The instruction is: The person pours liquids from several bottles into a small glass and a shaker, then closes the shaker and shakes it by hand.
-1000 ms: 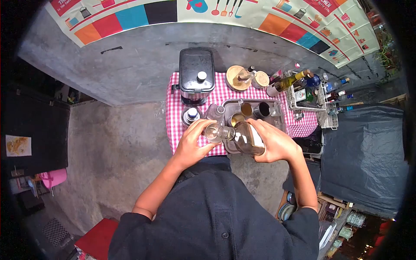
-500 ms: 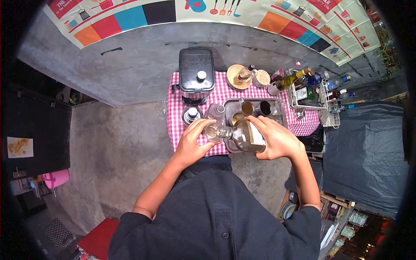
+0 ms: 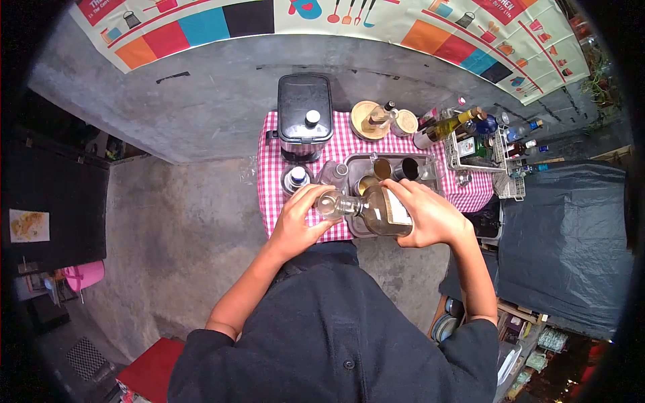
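Observation:
My left hand is closed around a small clear glass, fingers and thumb on its sides. In my right hand a squat glass bottle with a pale label lies tipped nearly level. Its neck points left, right at the glass's mouth. I cannot tell whether liquid is running between them. Just beyond the bottle stand a brownish cup, a dark metal cup and a gold-toned cup, on a grey tray. A clear glass carafe stands beyond the small glass.
On the checked tablecloth, a black-lidded appliance stands at the back left, with a white-capped bottle before it. Round wooden boards lie at the back. Several bottles fill a wire basket on the right.
Both hands keep the glass and bottle in almost the same place. The view has shifted slightly; the things on the table have not moved.

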Available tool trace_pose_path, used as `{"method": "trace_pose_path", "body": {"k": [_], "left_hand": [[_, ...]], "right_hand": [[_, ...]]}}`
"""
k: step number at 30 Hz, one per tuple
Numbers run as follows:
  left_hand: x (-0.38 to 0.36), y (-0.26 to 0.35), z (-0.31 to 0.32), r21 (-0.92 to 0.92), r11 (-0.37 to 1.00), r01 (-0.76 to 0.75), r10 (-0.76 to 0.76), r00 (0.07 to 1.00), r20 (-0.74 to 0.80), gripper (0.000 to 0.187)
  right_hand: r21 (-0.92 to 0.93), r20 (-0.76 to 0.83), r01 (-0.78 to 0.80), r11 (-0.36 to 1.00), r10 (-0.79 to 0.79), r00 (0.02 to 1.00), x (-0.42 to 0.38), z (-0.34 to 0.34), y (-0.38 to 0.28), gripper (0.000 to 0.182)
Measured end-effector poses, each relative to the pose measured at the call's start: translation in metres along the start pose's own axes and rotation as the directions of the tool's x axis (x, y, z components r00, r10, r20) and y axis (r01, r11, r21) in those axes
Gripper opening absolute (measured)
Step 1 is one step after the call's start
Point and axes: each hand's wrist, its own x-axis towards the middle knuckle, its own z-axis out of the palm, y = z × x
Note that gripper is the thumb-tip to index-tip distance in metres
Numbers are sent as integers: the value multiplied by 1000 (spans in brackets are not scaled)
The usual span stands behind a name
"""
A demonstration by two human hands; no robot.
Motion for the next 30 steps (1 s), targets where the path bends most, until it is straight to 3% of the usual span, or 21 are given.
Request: {"method": "trace_pose_path", "body": {"k": [18, 30], "left_hand": [[1, -5, 2, 1, 1000, -28, 28, 1000, 11, 53], [-1, -5, 6, -59, 998, 32, -30, 999, 29, 53]], "right_hand": [[12, 12, -37, 999, 37, 999, -3, 4, -1, 91], [5, 15, -41, 999, 41, 999, -5, 8, 3, 93]]}}
